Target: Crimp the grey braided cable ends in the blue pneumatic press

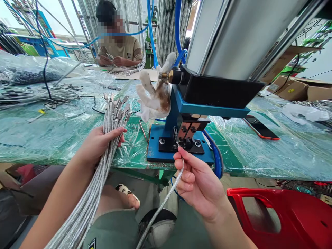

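Note:
My left hand (102, 143) is wrapped round a thick bundle of silvery cables (100, 176), whose metal end fittings (118, 109) stick up above the fist. Between thumb and fingers, my right hand (195, 180) pinches a single clear-sheathed cable (166, 200) near its tip. That tip reaches the tooling at the base of a blue pneumatic press (167, 138), just under its copper-coloured jaw blocks (188, 129). Whether the cable's end sits fully inside the tooling cannot be made out. The rest of this cable hangs down toward my lap.
A stained white glove (155, 93) hangs on the press's left side. A phone (261, 127) lies on the plastic-covered table (233, 148) at right. More cables (38, 95) lie at left. A red plastic chair (290, 214) stands at lower right. Across the table sits another person (119, 48).

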A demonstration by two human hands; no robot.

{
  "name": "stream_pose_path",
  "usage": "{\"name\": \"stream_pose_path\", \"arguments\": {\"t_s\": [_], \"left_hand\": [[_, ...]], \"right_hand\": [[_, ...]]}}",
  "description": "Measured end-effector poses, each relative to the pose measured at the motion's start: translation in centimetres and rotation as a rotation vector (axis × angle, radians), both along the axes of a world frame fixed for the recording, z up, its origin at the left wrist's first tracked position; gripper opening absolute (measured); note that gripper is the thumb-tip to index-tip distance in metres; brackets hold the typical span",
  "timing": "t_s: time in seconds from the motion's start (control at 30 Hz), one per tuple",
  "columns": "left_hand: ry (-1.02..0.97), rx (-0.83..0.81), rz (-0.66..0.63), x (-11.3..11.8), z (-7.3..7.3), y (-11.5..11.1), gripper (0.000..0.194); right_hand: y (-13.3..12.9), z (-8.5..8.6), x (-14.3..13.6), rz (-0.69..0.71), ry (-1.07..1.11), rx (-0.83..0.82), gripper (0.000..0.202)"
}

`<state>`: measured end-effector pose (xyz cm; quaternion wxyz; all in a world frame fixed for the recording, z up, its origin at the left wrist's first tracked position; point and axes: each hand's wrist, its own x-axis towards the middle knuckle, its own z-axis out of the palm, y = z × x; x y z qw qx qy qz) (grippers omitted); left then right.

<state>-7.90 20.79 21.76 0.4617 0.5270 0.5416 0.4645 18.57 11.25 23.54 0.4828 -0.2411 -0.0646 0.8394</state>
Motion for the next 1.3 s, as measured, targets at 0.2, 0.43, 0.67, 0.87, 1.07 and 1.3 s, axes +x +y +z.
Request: {"name": "stream_pose_path", "arguments": {"t_s": [0.2,0.43,0.67,0.87,1.07,1.3], "left_hand": [[-0.011,-0.003,-0.001,0.1,0.1,-0.1,0.035],[-0.009,0.002,-0.01,0.0,0.0,0.0,0.034],[-0.02,0.0,-0.017,-0.1,-0.1,0.0,0.034],[-0.026,-0.002,-0.025,0.0,0.0,0.0,0.034],[-0.018,-0.004,-0.027,-0.2,-0.2,0.1,0.033],[-0.014,-0.002,-0.015,0.0,0.0,-0.1,0.034]], "right_hand": [[0.3,0.7,0.0,0.018,0.028,-0.07,0.038],[0.8,-0.3,-0.2,0.021,-0.032,-0.028,0.04],[0.7,-2.3,0.2,0.061,-0.012,0.151,0.029],[0.7,-2.3,0.2,0.052,-0.024,0.162,0.027],[0.7,-2.3,0.2,0.047,-0.035,0.165,0.025],[0.6,-2.3,0.1,0.036,-0.017,0.155,0.025]]}}
